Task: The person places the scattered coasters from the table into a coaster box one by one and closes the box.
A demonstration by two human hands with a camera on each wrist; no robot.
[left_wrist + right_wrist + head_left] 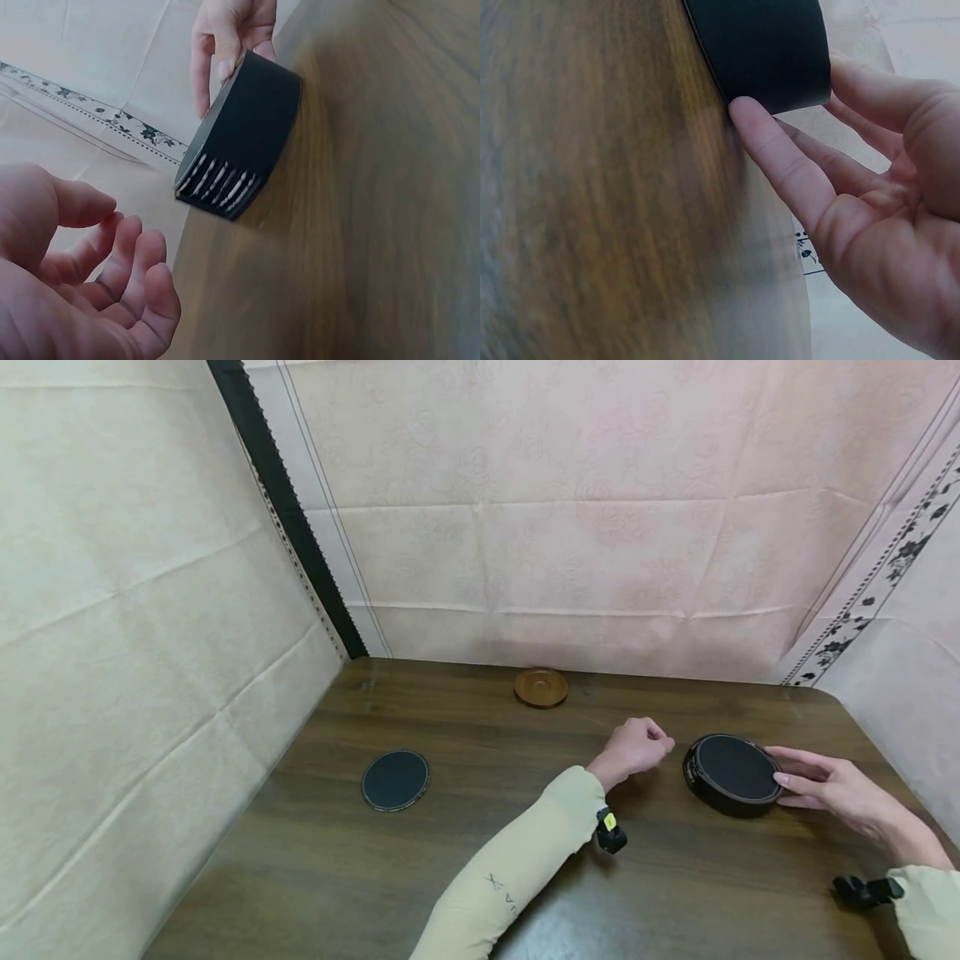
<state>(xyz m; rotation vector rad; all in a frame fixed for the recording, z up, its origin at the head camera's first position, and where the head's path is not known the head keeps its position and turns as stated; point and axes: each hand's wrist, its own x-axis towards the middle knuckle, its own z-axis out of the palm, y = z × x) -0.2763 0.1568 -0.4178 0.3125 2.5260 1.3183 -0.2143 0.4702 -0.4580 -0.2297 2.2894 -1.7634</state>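
A round black coaster holder (733, 774), flat and dark on top with a low side wall, is at the right of the table. My right hand (836, 789) pinches its right edge between thumb and fingers. In the left wrist view the holder's wall (251, 124) bears a patch of slots with pale streaks. My left hand (636, 747) hovers left of the holder, apart from it. Its fingers are loosely curled, the thumb close to a fingertip, with nothing held. In the right wrist view a finger of my right hand (870, 187) touches the holder's lower edge (769, 56).
A dark round coaster (395, 781) with a pale rim lies at the left of the brown wooden table (480, 727). A small brown round dish (541, 687) sits near the back edge. Pale cloth (585, 552) hangs behind and at both sides.
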